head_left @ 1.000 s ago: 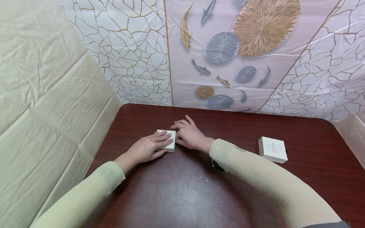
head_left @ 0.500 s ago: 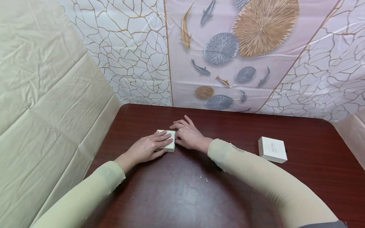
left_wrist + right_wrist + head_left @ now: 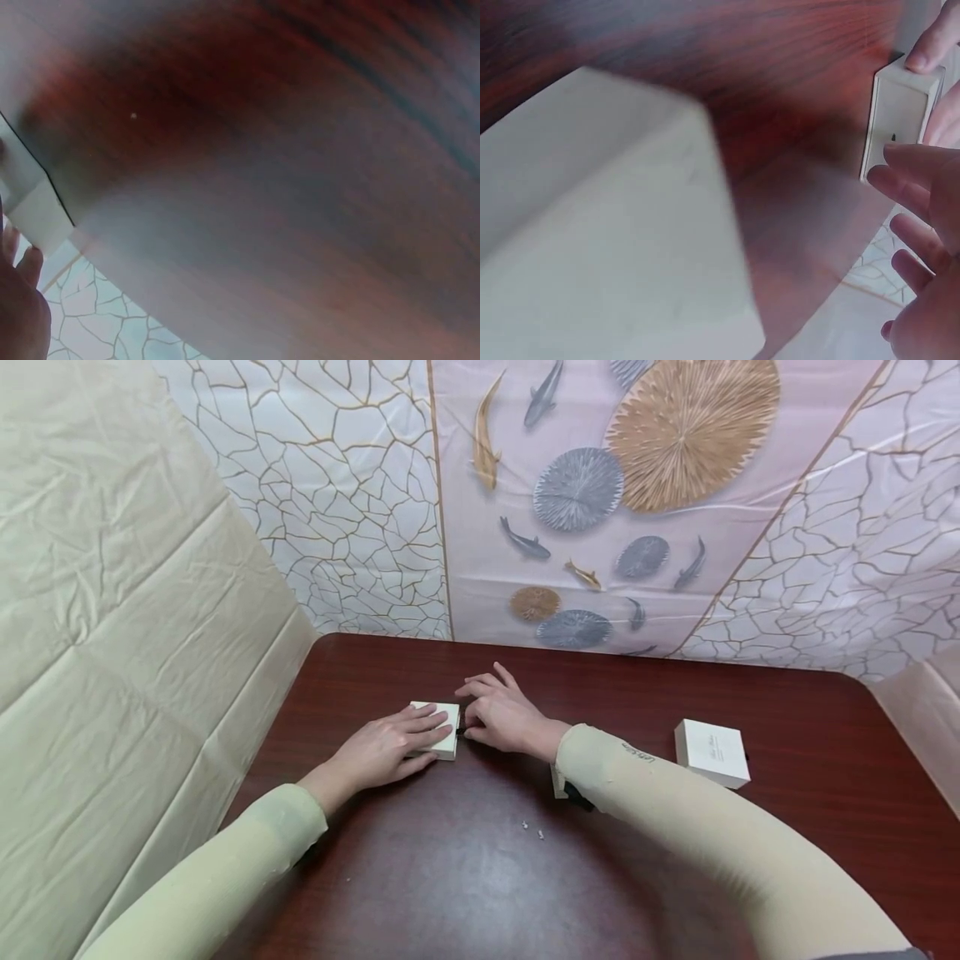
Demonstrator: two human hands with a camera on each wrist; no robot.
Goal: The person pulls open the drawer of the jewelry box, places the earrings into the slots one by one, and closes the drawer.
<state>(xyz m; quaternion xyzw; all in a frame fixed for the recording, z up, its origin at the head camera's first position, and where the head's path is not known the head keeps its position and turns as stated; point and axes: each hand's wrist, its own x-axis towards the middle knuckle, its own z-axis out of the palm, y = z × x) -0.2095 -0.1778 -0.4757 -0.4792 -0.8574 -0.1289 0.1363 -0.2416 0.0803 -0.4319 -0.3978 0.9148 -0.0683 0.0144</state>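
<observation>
A small white box (image 3: 448, 718) lies on the dark wood table. My left hand (image 3: 390, 747) rests flat on its top with the fingers extended. At its right side, my right hand (image 3: 506, 718) has thumb and forefinger bent together at a small black pull tab (image 3: 461, 731); the other fingers are raised. In the right wrist view the black tab shows at the box's end face, partly hidden by the fingertips (image 3: 891, 154). The left wrist view catches only a corner of the box (image 3: 41, 214) and some fingers.
A second white box (image 3: 716, 752) with printed lettering lies at the right. Another white box (image 3: 558, 781) is mostly hidden under my right forearm, large in the right wrist view. Two tiny pale bits (image 3: 532, 829) lie mid-table. A patterned cloth (image 3: 570, 527) hangs behind the table.
My right hand has shifted slightly right, so the black tab shows between it and the box. A bit of the box under the right forearm has come into sight. The left hand stays put.
</observation>
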